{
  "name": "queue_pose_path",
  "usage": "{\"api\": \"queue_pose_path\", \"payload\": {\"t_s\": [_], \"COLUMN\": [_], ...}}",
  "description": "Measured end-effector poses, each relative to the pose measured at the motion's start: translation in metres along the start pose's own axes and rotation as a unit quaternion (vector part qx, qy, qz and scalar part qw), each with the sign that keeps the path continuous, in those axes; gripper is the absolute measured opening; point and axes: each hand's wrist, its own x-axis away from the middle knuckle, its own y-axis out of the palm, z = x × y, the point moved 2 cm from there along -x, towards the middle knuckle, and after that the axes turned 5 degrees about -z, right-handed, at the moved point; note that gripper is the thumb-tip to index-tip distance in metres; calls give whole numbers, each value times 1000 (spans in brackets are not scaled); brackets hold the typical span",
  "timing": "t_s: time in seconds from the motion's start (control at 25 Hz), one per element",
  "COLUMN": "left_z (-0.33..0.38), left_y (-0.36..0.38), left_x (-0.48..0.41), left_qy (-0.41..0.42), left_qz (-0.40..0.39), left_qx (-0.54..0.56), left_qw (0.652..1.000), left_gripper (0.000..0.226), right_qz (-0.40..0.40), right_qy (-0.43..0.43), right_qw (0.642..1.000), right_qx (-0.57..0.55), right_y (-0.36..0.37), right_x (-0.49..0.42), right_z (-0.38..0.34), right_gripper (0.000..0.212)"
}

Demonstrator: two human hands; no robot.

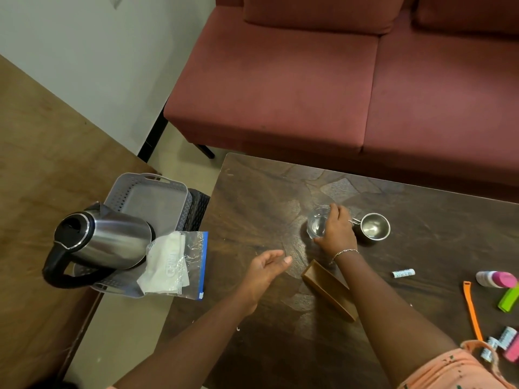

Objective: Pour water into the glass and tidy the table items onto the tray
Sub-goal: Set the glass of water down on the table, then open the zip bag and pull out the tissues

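Note:
A clear glass [316, 223] with water in it stands near the middle of the dark wooden table [252, 209]. My right hand [338, 230] is wrapped around its right side. My left hand [266, 269] hovers open above the table, to the left of the glass, holding nothing. A grey plastic tray [157, 197] rests on a dark stool left of the table. On the tray stands a steel kettle [106, 242] with a black handle, and a clear zip bag [179, 262] with white paper inside lies at its front corner.
A steel cup [375, 226] stands just right of the glass. A wooden block [328, 289] lies under my right forearm. A small tube [403, 273], a pink-capped bottle [495, 278], an orange strap [473, 310] and a green item [509, 299] lie at the right. A red sofa [337, 80] stands behind the table.

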Motion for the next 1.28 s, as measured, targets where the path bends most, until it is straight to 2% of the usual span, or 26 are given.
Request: {"api": "queue_pose_path", "payload": {"t_s": [0.16,0.36,0.72,0.84,1.04,1.28], "left_z": [-8,-29,-58,-67,-86,-109], "left_y": [-7,-24,-99,-131,-187,-227], "left_x": [7,19,42,46,54,61], "left_qy": [3,21,36,31,5,0], "left_qz": [7,34,80,102,139,139], "left_qx": [0,-68,-116,-115,-73,-101], "left_qw": [1000,997,989,988,988,985], "left_gripper": [45,41,38,36,28,30], "right_qz": [-1,52,53,24,-21,-158], "right_qy": [-12,-22,-9,-19,-30,6], "right_qw": [997,991,993,996,999,980], "right_qx": [70,124,108,89,-5,-122], "right_y": [-3,6,40,53,82,139], "right_x": [13,56,120,127,123,91], "right_z": [-7,-13,-59,-84,-134,-186], "right_gripper": [96,79,69,69,62,54]}}
